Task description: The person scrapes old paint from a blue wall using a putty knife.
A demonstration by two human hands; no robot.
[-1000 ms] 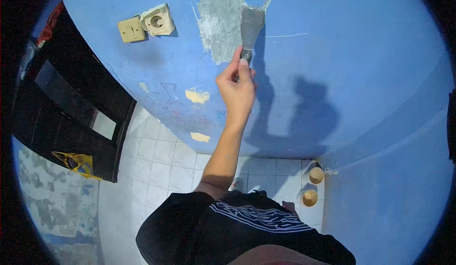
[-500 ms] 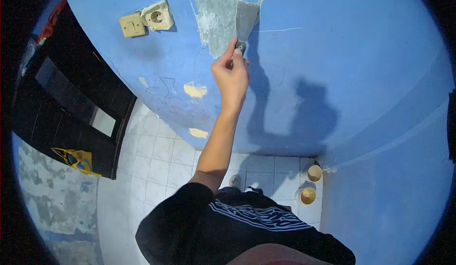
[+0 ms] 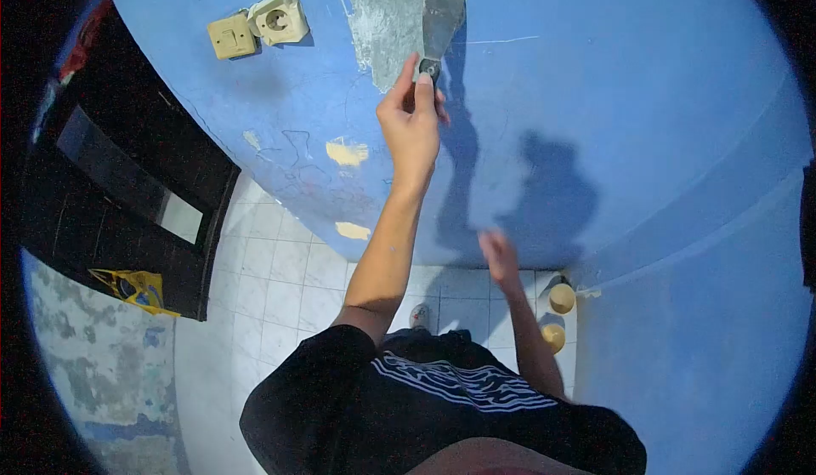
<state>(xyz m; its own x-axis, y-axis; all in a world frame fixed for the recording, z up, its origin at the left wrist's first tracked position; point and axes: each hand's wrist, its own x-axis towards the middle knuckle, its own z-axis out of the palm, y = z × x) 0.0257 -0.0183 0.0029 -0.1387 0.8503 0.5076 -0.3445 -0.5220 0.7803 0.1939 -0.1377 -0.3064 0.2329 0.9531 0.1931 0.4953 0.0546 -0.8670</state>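
Note:
My left hand (image 3: 412,118) is raised to the blue wall and shut on a putty knife (image 3: 444,24), gripping it by its short dark handle. The wide grey blade lies against the wall at the right edge of a grey patch (image 3: 384,24) where the blue paint is gone. Lower down, my right hand (image 3: 500,258) is in front of the wall's base, slightly blurred. Its fingers look stretched out, and I see nothing in them.
A light switch (image 3: 232,36) and a loose-looking socket (image 3: 279,19) sit left of the grey patch. Two round tan containers (image 3: 561,298) stand on the tiled floor (image 3: 280,296) by the right corner. A dark door (image 3: 127,177) and a yellow bag (image 3: 140,290) are at left.
My right hand has come into view from below, rising toward the wall. The left hand and putty knife stay at the patch, its fingers slightly shifted on the handle.

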